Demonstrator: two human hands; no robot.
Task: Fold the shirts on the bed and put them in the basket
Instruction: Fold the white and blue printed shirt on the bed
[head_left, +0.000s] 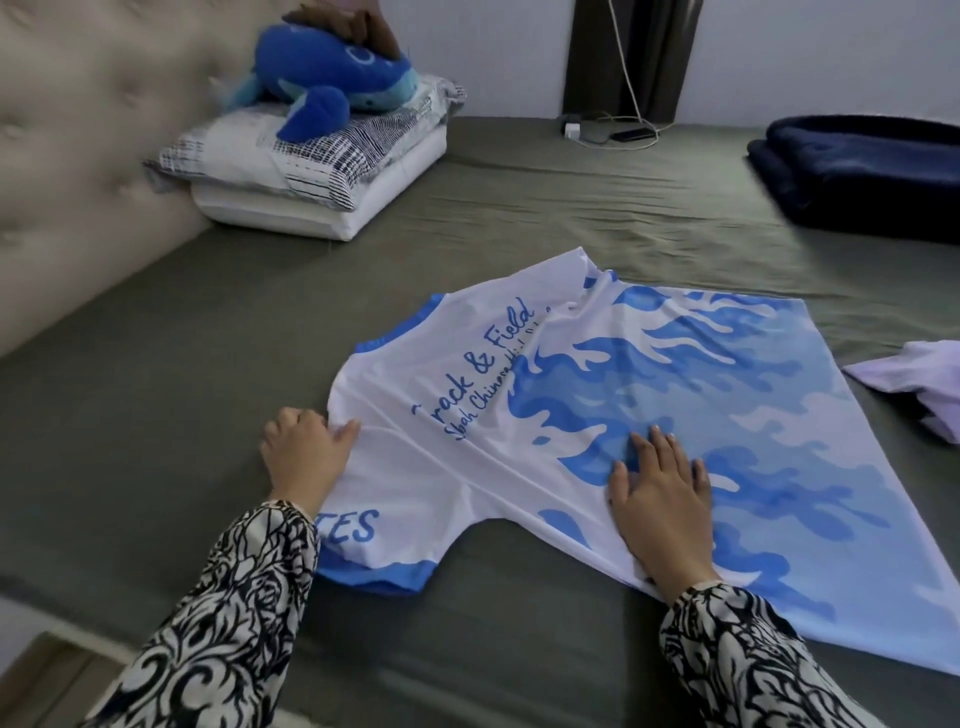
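**Jersey flat on bed, first fold not yet made**

Nearest cam: two patterned black-and-white sleeves (249, 613) at bottom edge. Left hand (306, 452) sits at the shoulder seam of the white-and-blue sports jersey (597, 426), thumb and fingers curled, pinching a bit of fabric w/ tension lines running out from it. Right hand (660, 499) lies palm-down on the blue flame print, fingers straight and slightly spread, pressing the cloth to the olive bedsheet (208, 338). Jersey is spread back-up across the bed, collar toward the headboard side, near sleeve by the left wrist, hem off to the right. Basket not in view.

Risks, as I judge them: fabric looks slick, so if the right hand lifts before the left brings the shoulder over, the body could slide and the fold go crooked. The ridge bunched near the collar may get folded in as a crease if not smoothed. Near sleeve lies close to the bed edge; a hard tug could drag it off.

Around: lilac garment (919, 384) just beside the hem at right, prob. next shirt, and it crowds any fold that way. Further off, clear of the work: stacked pillows (311, 176) w/ a blue plush whale (332, 78), a folded navy blanket (862, 166), a charger and cable (613, 130).
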